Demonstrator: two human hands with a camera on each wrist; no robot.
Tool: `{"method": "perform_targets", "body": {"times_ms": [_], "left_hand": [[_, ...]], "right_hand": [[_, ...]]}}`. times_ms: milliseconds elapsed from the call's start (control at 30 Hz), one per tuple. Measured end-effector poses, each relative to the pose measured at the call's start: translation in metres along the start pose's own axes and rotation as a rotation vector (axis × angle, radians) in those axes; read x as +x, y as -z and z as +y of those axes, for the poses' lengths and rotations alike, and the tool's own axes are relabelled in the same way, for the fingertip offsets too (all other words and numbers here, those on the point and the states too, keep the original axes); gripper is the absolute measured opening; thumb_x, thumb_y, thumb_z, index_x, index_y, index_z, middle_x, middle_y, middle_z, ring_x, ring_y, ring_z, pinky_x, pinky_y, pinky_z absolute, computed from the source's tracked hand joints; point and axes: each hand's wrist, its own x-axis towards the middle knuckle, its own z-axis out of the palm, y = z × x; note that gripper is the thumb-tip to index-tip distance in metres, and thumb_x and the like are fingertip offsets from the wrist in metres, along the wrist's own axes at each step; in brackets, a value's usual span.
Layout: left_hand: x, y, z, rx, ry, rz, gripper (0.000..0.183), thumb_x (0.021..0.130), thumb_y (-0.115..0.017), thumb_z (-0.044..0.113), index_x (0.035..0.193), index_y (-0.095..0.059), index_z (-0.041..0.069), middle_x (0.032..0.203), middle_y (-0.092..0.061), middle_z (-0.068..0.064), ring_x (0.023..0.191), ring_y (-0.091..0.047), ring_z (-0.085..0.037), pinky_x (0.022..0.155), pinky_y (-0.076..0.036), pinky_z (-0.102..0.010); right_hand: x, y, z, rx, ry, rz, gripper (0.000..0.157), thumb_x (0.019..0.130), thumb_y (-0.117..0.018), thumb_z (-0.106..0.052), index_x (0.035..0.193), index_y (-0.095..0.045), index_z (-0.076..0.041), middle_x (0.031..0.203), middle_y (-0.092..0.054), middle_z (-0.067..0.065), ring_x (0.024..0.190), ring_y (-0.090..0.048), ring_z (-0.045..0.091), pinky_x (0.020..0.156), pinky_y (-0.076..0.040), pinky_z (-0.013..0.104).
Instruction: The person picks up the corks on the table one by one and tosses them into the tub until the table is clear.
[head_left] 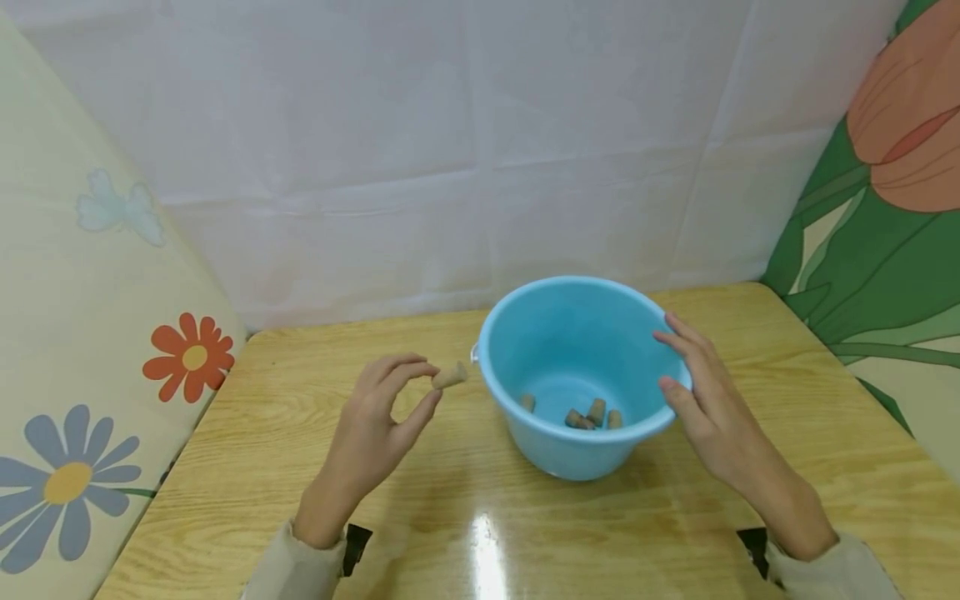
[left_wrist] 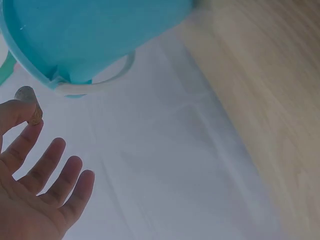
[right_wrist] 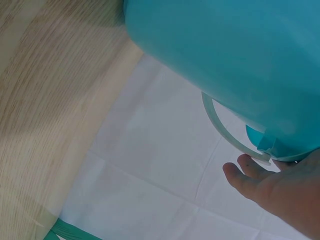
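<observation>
My left hand (head_left: 375, 417) pinches a cork (head_left: 450, 377) between thumb and fingertips, level with the left rim of a light blue bucket (head_left: 573, 454). In the left wrist view the cork (left_wrist: 34, 111) sits between thumb and index finger, below the bucket's edge, while the other fingers spread apart. My right hand (head_left: 712, 404) holds the bucket's right rim, thumb over the edge; the right wrist view shows some of its fingers (right_wrist: 245, 182) outside, beside the handle's end. Several brown corks (head_left: 596, 411) lie on the bucket's bottom.
The bucket stands on a wooden table (head_left: 300, 392), its pale handle (right_wrist: 222, 131) hanging at the side. Behind it hangs a white cloth (head_left: 360, 167). Flower-printed panels (head_left: 67, 275) flank the table on left and right.
</observation>
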Motion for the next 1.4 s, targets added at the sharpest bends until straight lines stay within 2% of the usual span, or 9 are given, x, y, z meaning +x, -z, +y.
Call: {"method": "perform_targets", "body": {"times_ms": [333, 567, 1100, 1400], "left_hand": [[0.023, -0.002, 0.016, -0.024, -0.042, -0.009, 0.023, 0.087, -0.077, 0.015, 0.108, -0.071, 0.009, 0.117, -0.068, -0.006, 0.114, -0.06, -0.025, 0.096, -0.052, -0.043], [0.035, -0.007, 0.026, -0.034, -0.061, -0.021, 0.021, 0.088, -0.076, 0.017, 0.107, -0.073, 0.01, 0.116, -0.068, -0.008, 0.112, -0.061, -0.027, 0.092, -0.054, -0.043], [0.047, -0.023, 0.036, -0.04, -0.069, -0.09, 0.018, 0.089, -0.075, 0.018, 0.105, -0.073, 0.009, 0.113, -0.068, -0.008, 0.11, -0.061, -0.025, 0.088, -0.055, -0.038], [0.052, -0.026, 0.039, -0.111, -0.033, -0.132, 0.017, 0.087, -0.074, 0.014, 0.104, -0.073, 0.009, 0.114, -0.067, -0.006, 0.112, -0.059, -0.025, 0.093, -0.053, -0.039]], "right_hand": [[0.0, 0.001, 0.0, 0.003, 0.008, 0.003, 0.049, 0.101, -0.045, -0.01, 0.149, -0.038, -0.004, 0.164, -0.019, 0.015, 0.148, -0.019, 0.047, 0.102, -0.024, 0.08], [-0.001, 0.001, 0.0, 0.001, 0.007, -0.002, 0.049, 0.102, -0.046, -0.01, 0.15, -0.037, -0.005, 0.164, -0.018, 0.015, 0.148, -0.018, 0.047, 0.103, -0.023, 0.079], [-0.001, 0.0, -0.003, 0.002, 0.008, -0.005, 0.049, 0.101, -0.046, -0.009, 0.149, -0.037, -0.004, 0.164, -0.018, 0.016, 0.148, -0.018, 0.047, 0.104, -0.022, 0.079], [-0.003, 0.002, -0.003, 0.008, -0.002, -0.007, 0.049, 0.102, -0.046, -0.009, 0.15, -0.037, -0.004, 0.165, -0.017, 0.014, 0.148, -0.017, 0.047, 0.104, -0.022, 0.08]]}}
